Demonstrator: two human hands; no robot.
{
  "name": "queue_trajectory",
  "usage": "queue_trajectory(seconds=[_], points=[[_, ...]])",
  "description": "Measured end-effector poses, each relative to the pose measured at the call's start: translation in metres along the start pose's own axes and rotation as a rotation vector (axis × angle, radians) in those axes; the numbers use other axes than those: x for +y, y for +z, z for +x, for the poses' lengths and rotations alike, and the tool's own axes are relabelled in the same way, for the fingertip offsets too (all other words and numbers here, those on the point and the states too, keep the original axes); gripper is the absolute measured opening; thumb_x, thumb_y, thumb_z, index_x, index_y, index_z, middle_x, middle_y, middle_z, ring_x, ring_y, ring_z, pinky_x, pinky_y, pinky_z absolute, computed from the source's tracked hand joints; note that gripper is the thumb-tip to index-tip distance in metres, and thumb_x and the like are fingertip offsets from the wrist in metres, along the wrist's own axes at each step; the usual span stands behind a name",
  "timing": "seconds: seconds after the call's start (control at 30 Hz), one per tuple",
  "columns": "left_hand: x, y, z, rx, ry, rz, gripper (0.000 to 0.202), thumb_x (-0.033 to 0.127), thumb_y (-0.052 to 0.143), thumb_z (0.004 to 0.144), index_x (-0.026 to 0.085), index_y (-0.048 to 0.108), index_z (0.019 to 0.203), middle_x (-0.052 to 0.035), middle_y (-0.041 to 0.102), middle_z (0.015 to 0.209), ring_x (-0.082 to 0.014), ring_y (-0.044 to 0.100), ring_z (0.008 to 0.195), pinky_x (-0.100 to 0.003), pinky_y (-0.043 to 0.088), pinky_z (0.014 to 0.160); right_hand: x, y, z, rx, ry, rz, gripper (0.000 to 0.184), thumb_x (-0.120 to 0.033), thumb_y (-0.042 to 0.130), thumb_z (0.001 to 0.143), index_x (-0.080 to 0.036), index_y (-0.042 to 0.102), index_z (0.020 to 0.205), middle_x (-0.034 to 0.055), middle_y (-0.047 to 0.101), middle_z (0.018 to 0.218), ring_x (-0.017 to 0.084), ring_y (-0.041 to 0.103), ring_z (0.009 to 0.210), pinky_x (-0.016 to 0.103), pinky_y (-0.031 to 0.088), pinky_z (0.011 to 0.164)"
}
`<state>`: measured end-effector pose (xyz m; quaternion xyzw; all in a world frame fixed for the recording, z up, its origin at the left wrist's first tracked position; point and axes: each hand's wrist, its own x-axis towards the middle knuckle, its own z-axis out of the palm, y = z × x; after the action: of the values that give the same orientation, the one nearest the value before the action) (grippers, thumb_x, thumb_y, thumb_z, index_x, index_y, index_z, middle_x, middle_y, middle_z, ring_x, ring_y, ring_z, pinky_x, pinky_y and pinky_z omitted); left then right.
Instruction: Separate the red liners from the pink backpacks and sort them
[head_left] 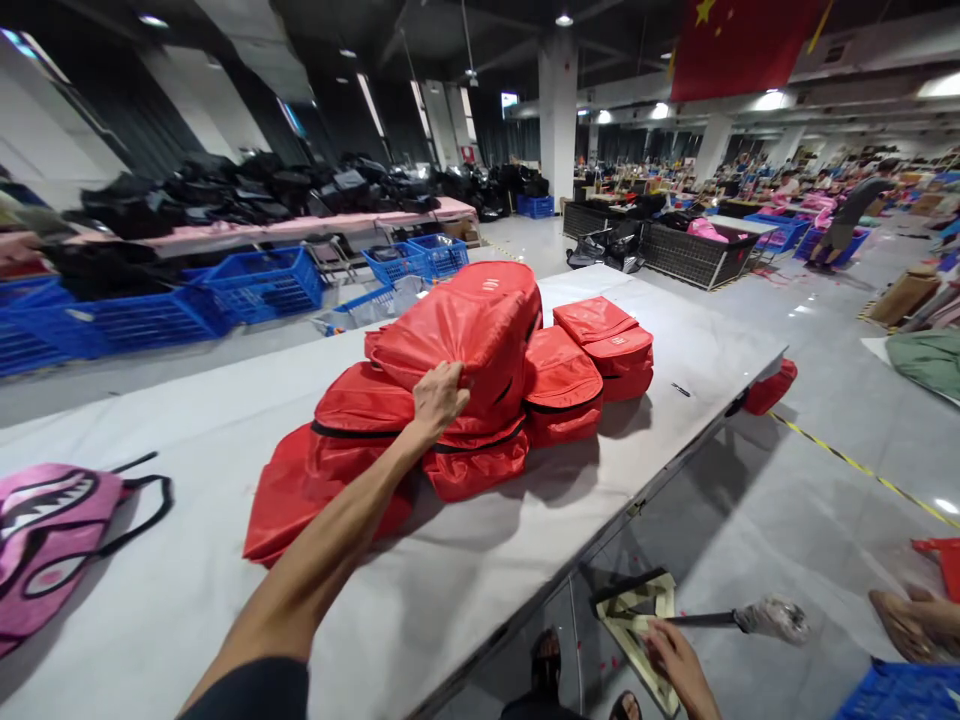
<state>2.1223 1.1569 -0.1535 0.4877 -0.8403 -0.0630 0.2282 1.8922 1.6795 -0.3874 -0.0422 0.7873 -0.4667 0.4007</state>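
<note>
A pile of several red backpacks [480,390] lies on the long grey table [187,600]. My left hand [439,398] reaches out over the table and its fingers are closed on the near edge of the top red backpack [469,330]. Below the table's edge, down by my feet, my right hand [675,660] curls its fingers over a cream-coloured frame-like piece [637,625]. A dark rod with a wrapped end [750,618] sticks out to the right of that piece.
A pink backpack with a shark-mouth print [45,540] lies at the table's left end. Blue crates [255,285] and tables stacked with black bags [247,195] stand behind. Another person's hand [915,620] is at the right edge. A yellow floor line [847,460] runs along the aisle.
</note>
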Motion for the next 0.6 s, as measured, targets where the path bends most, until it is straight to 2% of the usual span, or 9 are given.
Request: queue_trajectory(seconds=[0.07,0.13,0.2,0.27,0.33,0.37,0.43,0.5,0.6], points=[[-0.002,-0.002,-0.06,0.03,0.147,-0.086,0.043,0.029,0.064,0.096,0.022,0.074,0.136,-0.0175,0.073,0.15,-0.0405,0.055,0.156,-0.058,0.04,0.133,-0.031,0.022,0.022,-0.143,-0.006,0.187,0.067,-0.079,0.097,0.057,-0.029,0.083,0.1,0.0124,0.083,0.104,0.038,0.083,0.107,0.052,0.065,0.1],[0.005,0.007,-0.136,0.009,0.24,-0.205,0.047,0.027,0.066,0.092,0.025,0.077,0.137,-0.0135,0.075,0.153,-0.0382,0.056,0.159,-0.06,0.032,0.14,-0.078,0.05,0.048,-0.314,-0.061,0.392,0.082,-0.084,0.093,0.062,-0.028,0.081,0.122,0.0146,0.083,0.124,0.035,0.079,0.125,0.052,0.06,0.113],[0.018,0.028,-0.22,-0.102,0.237,-0.334,0.043,0.027,0.063,0.094,0.029,0.083,0.132,-0.0096,0.08,0.146,-0.036,0.062,0.154,-0.062,0.03,0.143,-0.119,0.072,0.07,-0.353,-0.089,0.576,0.088,-0.093,0.083,0.066,-0.025,0.079,0.122,0.0152,0.083,0.127,0.035,0.077,0.128,0.053,0.061,0.112],[0.033,0.057,-0.298,-0.307,0.203,-0.475,0.049,0.029,0.063,0.091,0.031,0.084,0.135,-0.0076,0.08,0.145,-0.0366,0.063,0.154,-0.067,0.029,0.142,-0.137,0.078,0.084,-0.248,-0.121,0.697,0.081,-0.094,0.074,0.072,-0.025,0.078,0.115,0.0132,0.084,0.124,0.034,0.076,0.129,0.05,0.063,0.109],[0.045,0.091,-0.358,-0.435,0.072,-0.603,0.062,0.03,0.069,0.08,0.033,0.082,0.141,-0.0064,0.075,0.153,-0.0384,0.058,0.158,-0.066,0.032,0.142,-0.128,0.07,0.089,-0.168,-0.087,0.71,0.072,-0.087,0.076,0.075,-0.025,0.078,0.112,0.0108,0.085,0.121,0.033,0.077,0.127,0.047,0.066,0.106],[0.049,0.107,-0.378,-0.435,-0.038,-0.652,0.063,0.029,0.068,0.076,0.035,0.084,0.137,-0.0055,0.077,0.15,-0.0384,0.062,0.155,-0.064,0.038,0.139,-0.118,0.062,0.089,-0.138,-0.063,0.687,0.067,-0.081,0.08,0.074,-0.025,0.079,0.111,0.0097,0.086,0.119,0.032,0.078,0.124,0.046,0.067,0.104],[0.052,0.132,-0.399,-0.369,-0.217,-0.703,0.065,0.03,0.065,0.072,0.035,0.085,0.134,-0.0055,0.077,0.151,-0.0377,0.064,0.152,-0.061,0.045,0.137,-0.096,0.045,0.087,-0.092,-0.043,0.629,0.063,-0.072,0.088,0.071,-0.023,0.079,0.109,0.0085,0.086,0.114,0.031,0.081,0.116,0.042,0.069,0.099],[0.051,0.146,-0.4,-0.286,-0.308,-0.729,0.064,0.032,0.062,0.073,0.032,0.083,0.134,-0.0064,0.075,0.154,-0.0364,0.064,0.153,-0.057,0.044,0.137,-0.087,0.032,0.081,-0.036,-0.086,0.576,0.063,-0.072,0.091,0.07,-0.021,0.079,0.104,0.0072,0.086,0.107,0.029,0.081,0.107,0.038,0.069,0.092],[0.048,0.152,-0.386,-0.266,-0.328,-0.787,0.059,0.04,0.065,0.079,0.03,0.08,0.135,-0.0069,0.075,0.154,-0.0358,0.063,0.154,-0.053,0.043,0.137,-0.105,0.021,0.063,0.06,-0.229,0.408,0.065,-0.082,0.085,0.074,-0.02,0.076,0.089,0.005,0.082,0.088,0.026,0.077,0.092,0.035,0.065,0.081]])
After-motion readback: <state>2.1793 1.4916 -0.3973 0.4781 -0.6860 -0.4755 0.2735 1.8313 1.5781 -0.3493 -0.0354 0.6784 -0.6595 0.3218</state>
